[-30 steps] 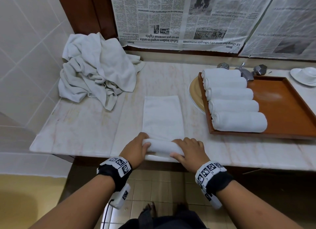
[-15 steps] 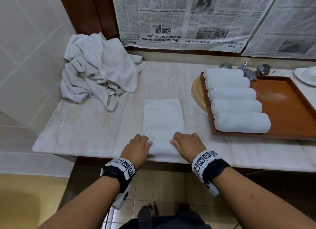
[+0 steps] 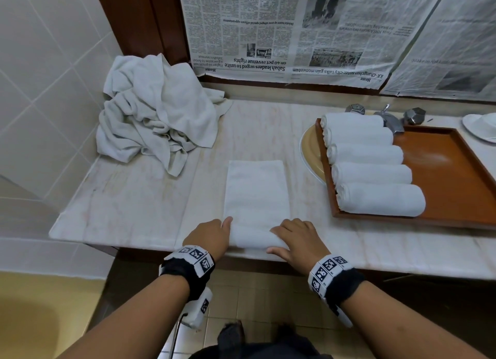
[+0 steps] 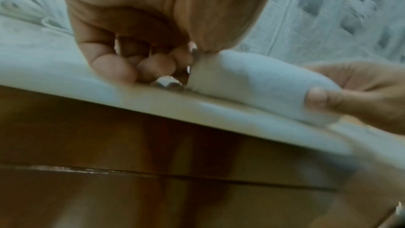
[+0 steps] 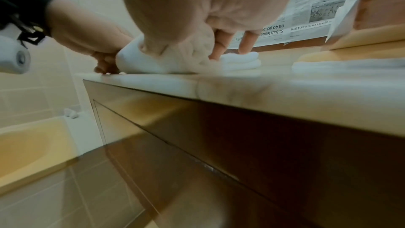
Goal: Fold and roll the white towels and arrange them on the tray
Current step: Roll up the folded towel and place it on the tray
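Pale marble table [image 3: 139,211], seen from the head view. At 6 o'clock, on the near edge, a folded white towel strip [image 3: 255,189] lies lengthwise, its near end wound into a short roll [image 3: 252,238].

Left hand [image 3: 210,236] at the roll's left end: fingers curled under, knuckles on the table, thumb tip against the end of the roll; the left wrist view shows it [image 4: 140,44] touching the cloth, not wrapped round it. Right hand [image 3: 299,240] over the roll's right end: thumb on the near side, fingers bent over the top, holding it; in the right wrist view two fingertips [image 5: 245,48] come down on the towel.

At 3 o'clock, a brown rectangular wooden tray [image 3: 456,176] with five rolled white towels [image 3: 371,173] side by side along its left end. Tray's left edge overlaps a round beige basin [image 3: 308,152]. Metal tap [image 3: 389,119] just behind the tray. White dish [image 3: 480,126] at 2 o'clock.

At 10 o'clock, a crumpled heap of white towels [image 3: 158,111] against the tiled wall. Sheets of newspaper [image 3: 295,31] hang at 12 o'clock, upside down.
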Tool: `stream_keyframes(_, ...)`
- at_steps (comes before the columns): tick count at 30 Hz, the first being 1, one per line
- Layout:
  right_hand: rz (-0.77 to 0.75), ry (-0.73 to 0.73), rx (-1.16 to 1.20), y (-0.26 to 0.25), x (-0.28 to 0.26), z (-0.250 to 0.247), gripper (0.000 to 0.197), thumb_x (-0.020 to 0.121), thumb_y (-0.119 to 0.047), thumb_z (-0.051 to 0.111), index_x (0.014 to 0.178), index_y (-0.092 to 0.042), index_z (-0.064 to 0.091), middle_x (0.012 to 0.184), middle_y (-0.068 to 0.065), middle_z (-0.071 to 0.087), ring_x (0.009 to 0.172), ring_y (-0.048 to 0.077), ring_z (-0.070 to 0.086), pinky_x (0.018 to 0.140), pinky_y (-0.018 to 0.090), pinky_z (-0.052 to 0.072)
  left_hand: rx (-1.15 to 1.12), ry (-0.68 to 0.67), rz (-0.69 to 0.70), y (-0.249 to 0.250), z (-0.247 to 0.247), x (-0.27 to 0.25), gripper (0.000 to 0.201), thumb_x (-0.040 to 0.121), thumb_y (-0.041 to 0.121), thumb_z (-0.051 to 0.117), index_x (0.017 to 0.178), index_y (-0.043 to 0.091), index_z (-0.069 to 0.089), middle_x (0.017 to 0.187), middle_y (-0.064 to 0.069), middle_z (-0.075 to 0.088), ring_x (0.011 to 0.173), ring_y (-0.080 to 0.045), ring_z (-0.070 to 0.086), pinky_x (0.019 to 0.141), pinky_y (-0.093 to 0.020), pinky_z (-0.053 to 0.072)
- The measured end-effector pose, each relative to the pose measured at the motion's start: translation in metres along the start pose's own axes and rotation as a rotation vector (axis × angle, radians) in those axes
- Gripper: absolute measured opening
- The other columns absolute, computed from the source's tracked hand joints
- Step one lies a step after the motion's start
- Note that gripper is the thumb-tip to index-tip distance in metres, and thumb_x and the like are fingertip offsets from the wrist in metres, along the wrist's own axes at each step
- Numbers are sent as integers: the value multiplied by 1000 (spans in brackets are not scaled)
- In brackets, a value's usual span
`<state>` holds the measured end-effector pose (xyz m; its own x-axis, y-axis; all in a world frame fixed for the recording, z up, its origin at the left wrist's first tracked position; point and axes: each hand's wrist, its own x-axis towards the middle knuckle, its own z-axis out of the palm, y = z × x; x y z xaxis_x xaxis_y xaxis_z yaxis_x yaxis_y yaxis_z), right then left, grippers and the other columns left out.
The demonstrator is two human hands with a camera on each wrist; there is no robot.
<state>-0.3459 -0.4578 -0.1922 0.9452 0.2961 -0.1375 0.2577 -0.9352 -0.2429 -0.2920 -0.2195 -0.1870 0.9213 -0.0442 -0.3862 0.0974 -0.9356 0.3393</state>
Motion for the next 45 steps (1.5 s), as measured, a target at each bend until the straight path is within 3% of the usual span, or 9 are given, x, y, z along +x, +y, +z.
stream_keyframes(3, 3, -134, -7, -5, 10, -16, 92, 77, -84, 4, 123, -27, 59, 115, -8, 61, 108, 18, 52, 96, 37, 33, 27, 161, 18, 0, -2, -2, 40, 102, 47, 34, 116, 12, 47, 116, -11, 50, 96, -31, 58, 72, -35, 42)
stream_keyframes(6, 16, -178, -6, -7, 22, -25, 66, 90, -74, 14, 95, -26, 58, 95, -7, 64, 90, 17, 56, 91, 37, 36, 89, 358, 432, 3, 3, -5, 29, 95, 32, 54, 114, 10, 54, 114, -13, 49, 92, -34, 56, 65, -41, 49)
stream_keyframes(9, 27, -209, -39, -11, 31, -28, 50, 103, -57, 20, 86, -26, 55, 87, -3, 66, 83, 19, 58, 94, 41, 37, 249, 234, 778, -7, 16, -8, 51, 88, 59, 47, 116, 17, 51, 111, -6, 56, 89, -26, 56, 62, -38, 51)
stream_keyframes(14, 42, -165, -233, -28, 31, -30, 29, 105, -31, 29, 122, -24, 51, 102, 4, 61, 96, 27, 58, 86, 42, 42, 381, 154, 661, -18, 14, -4, 65, 81, 74, 28, 108, 19, 51, 91, -2, 57, 65, -23, 59, 48, -32, 41)
stream_keyframes(19, 158, 165, -120, -45, 14, -8, 18, 80, -19, 54, 96, -15, 61, 99, 6, 55, 83, 27, 58, 71, 38, 47, 263, 46, 624, -13, 5, 13, 110, 58, 97, -7, 112, 19, 49, 103, -1, 54, 86, -24, 60, 63, -32, 42)
stream_keyframes(25, 144, 48, -146, -54, -7, 10, 76, 49, -22, 84, 121, -11, 63, 119, 9, 61, 104, 28, 62, 86, 44, 54, 129, -70, 553, -10, -1, 20, 79, 77, 88, 10, 99, 23, 50, 97, 1, 56, 86, -19, 55, 77, -36, 45)
stream_keyframes(29, 201, -20, -194, -61, 10, -3, 55, 68, -10, 73, 120, -16, 55, 117, 7, 53, 107, 30, 55, 96, 45, 42, 119, 59, 490, -2, 0, 9, 39, 101, 55, 28, 97, 21, 48, 93, -1, 60, 81, -23, 56, 71, -34, 39)
stream_keyframes(36, 246, -123, -243, -63, 43, -23, 34, 87, -32, 56, 119, -22, 51, 117, 1, 58, 109, 23, 55, 102, 42, 31, 445, 371, 728, -23, 40, -19, 66, 92, 50, 45, 137, 3, 46, 123, -20, 53, 103, -37, 51, 90, -51, 49)
stream_keyframes(45, 257, 23, -262, -90, 16, 5, 67, 61, -15, 77, 123, -12, 53, 107, 12, 53, 97, 33, 53, 98, 50, 42, 342, 326, 897, -27, 19, 22, 51, 87, 56, 42, 103, 9, 54, 89, -10, 60, 70, -26, 56, 52, -32, 47)
